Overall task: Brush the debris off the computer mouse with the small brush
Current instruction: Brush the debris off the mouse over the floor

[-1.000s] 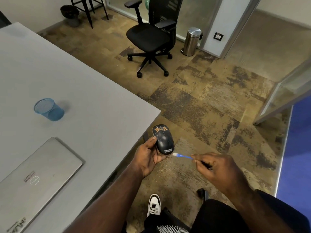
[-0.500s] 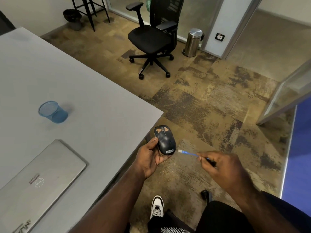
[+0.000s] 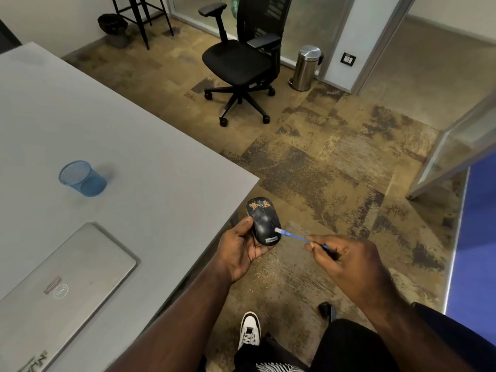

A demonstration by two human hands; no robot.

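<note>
- My left hand [image 3: 241,247] cradles the computer mouse [image 3: 263,221], thumb along its left edge and fingers curled underneath, so the mouse sits top-up in my palm.
- I hold the mouse out past the corner of the grey table [image 3: 128,146], over the carpet [image 3: 335,162] rather than over the tabletop.
- The mouse is dark, with a Lenovo label at its near end and tan debris [image 3: 259,204] scattered across the far end around the scroll wheel.
- My right hand [image 3: 346,260] pinches the small brush [image 3: 298,237] between thumb and fingertips, the rest of the fingers curled in around its blue handle.
- The brush's white tip touches the near right side of the mouse, just above the label; the debris patch lies further up, apart from the tip.
- Tan specks lie on the carpet below my hands.
- On the table to my left a closed silver Dell laptop [image 3: 61,288] lies near the front edge, and a blue mesh cup [image 3: 81,178] stands further back, well apart from it.
- Across the room stands a black office chair [image 3: 241,63], with a steel pedal bin [image 3: 306,67] just to its right against the wall.
- A black waste basket [image 3: 114,29] sits by the legs of a dark stool [image 3: 142,17] in the far corner.
- My white-and-black sneaker [image 3: 249,331] shows on the floor below my arms.
</note>
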